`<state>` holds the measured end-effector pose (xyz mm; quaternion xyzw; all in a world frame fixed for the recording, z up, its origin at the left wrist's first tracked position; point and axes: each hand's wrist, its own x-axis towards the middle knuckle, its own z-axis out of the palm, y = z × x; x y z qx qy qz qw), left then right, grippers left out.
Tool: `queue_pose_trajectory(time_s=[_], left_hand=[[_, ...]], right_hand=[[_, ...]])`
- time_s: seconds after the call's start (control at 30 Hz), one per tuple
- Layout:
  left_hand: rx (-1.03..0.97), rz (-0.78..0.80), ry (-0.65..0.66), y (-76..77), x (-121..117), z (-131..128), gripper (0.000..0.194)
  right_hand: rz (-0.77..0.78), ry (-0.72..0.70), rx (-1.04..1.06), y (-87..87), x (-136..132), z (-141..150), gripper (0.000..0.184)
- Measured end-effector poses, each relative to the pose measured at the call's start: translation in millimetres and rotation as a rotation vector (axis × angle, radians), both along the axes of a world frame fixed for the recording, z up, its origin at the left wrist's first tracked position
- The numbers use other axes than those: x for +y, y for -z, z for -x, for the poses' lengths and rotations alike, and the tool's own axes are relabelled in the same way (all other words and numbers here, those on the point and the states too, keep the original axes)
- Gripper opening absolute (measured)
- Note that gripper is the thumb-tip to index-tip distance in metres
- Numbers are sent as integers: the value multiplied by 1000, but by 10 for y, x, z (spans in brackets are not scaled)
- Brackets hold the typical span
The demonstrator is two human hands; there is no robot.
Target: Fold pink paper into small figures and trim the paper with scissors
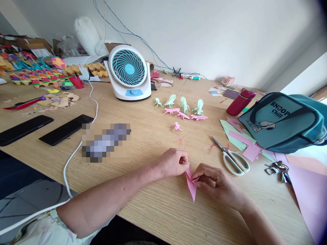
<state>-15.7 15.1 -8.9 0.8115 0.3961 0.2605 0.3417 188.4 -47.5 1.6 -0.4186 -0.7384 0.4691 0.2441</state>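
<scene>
Between my two hands is a folded piece of pink paper (191, 190), pointed at its lower end. My left hand (175, 162) is closed, pinching its upper tip. With thumb and fingers, my right hand (216, 182) grips a flap on the paper's right side. Farther back stand folded pink paper figures (183, 115), one small pink figure (177, 127) nearer to me, and a row of pale green paper figures (184, 104). To the right of my hands lie scissors (235, 162) with white handles, their blades pointing away to the left.
A white and blue fan (129, 69) stands at the back. At right are a teal bag (281, 122), a red bottle (241, 102), cut paper pieces (251, 151), keys (278, 168) and a pink sheet (310, 190). A white cable (66, 170) crosses the left side, near black flat objects (67, 129).
</scene>
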Motion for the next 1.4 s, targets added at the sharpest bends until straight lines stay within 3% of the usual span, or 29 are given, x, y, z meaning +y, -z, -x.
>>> queue_pose_trajectory(time_s=[0.13, 0.33, 0.47, 0.57, 0.83, 0.97, 1.4], left_hand=[[-50, -47, 36, -43, 2, 18, 11], [-83, -345, 246, -106, -6, 38, 11], [-42, -343, 402, -80, 11, 49, 13], [-36, -295, 448, -47, 23, 60, 15], [-48, -195, 411, 24, 15, 47, 7], [-75, -170, 374, 33, 18, 38, 3], [-100, -116, 310, 31, -1, 31, 5]], right_hand=[[-153, 11, -75, -13, 24, -44, 15], [-208, 98, -139, 16, 33, -75, 16], [-236, 99, -134, 30, 44, -89, 16], [-239, 66, -135, 28, 46, -112, 11], [-312, 78, -199, 62, 36, -136, 1], [-367, 117, -199, 79, 54, -121, 9], [-447, 149, -185, 91, 65, -128, 10]])
